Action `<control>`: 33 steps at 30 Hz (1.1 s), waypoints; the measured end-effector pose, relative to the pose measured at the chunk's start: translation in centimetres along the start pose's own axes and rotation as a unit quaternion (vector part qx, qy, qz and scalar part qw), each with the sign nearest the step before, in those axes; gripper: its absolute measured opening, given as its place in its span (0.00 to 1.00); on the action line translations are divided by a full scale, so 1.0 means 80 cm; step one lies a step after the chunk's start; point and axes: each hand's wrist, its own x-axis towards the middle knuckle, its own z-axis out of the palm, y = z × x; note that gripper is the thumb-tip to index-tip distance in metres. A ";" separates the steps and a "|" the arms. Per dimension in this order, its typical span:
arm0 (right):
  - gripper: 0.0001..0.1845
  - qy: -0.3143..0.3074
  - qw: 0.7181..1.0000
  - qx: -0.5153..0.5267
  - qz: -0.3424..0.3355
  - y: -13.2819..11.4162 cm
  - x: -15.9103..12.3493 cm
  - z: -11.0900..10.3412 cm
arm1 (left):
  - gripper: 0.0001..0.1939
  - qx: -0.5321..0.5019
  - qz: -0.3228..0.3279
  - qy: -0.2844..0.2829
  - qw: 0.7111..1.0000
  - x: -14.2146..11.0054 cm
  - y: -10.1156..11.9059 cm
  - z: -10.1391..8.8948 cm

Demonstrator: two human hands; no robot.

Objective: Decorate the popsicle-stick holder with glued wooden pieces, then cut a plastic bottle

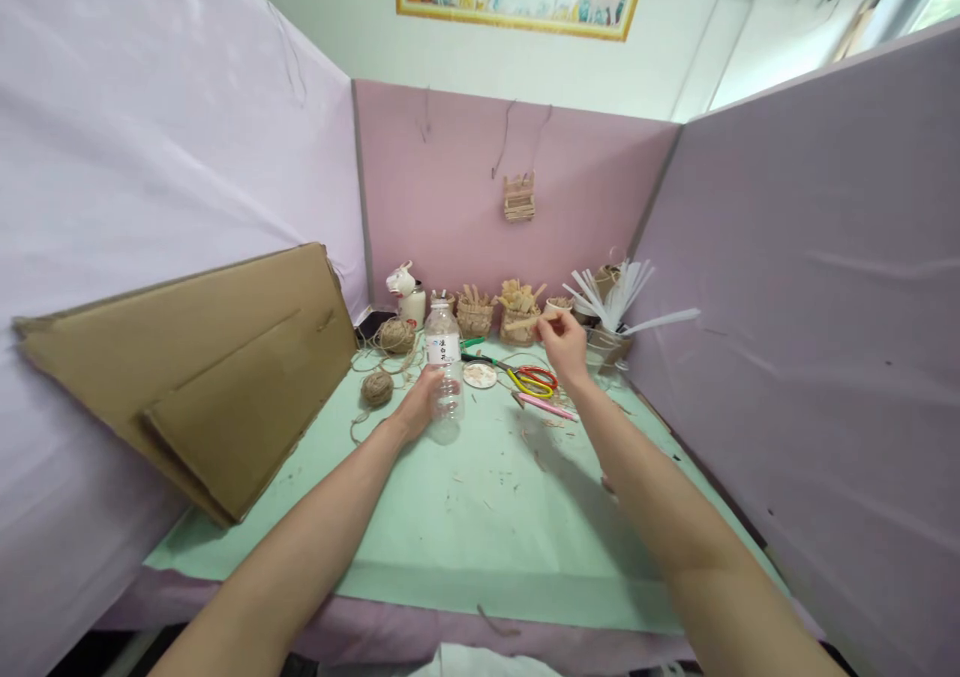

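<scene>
My left hand (421, 404) is wrapped round the lower part of a clear plastic bottle (444, 352) with a white label, which stands upright. Raised over the back right of the table, my right hand (562, 345) pinches a flat wooden craft stick (521, 324). Behind that stick is a small woven basket (517, 328) filled with wooden pieces. Below my right hand lie scissors with red and yellow handles (534, 382) and a pink-handled tool (547, 407). A small white dish (480, 375) sits just right of the bottle.
Twine balls (376, 388) lie left of the bottle. Folded cardboard (225, 377) leans along the left wall. A container of white strips (611, 342) stands at the back right, and a white animal-headed jar (411, 305) at the back left. Wood scraps litter the green tabletop (480, 527).
</scene>
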 end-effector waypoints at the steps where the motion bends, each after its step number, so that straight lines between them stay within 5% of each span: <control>1: 0.08 0.006 0.999 -0.043 -0.009 0.004 0.020 -0.004 | 0.19 -0.003 -0.003 0.000 1.000 0.001 0.000 0.000; 5: 0.15 -0.010 0.963 -0.269 -0.021 0.018 0.089 -0.008 | 0.19 -0.018 -0.025 -0.003 1.000 0.002 -0.001 0.000; 11: 0.17 -0.042 0.921 -0.386 0.008 0.043 0.139 0.008 | 0.19 -0.009 -0.017 -0.008 1.000 0.004 -0.002 -0.003; 25: 0.18 -0.133 0.844 -0.519 0.023 0.099 0.148 0.041 | 0.20 0.000 0.005 0.024 1.000 0.005 -0.003 -0.010; 33: 0.20 -0.165 0.811 -0.561 0.032 0.083 0.125 0.034 | 0.19 0.038 0.015 0.022 0.999 0.003 -0.002 -0.005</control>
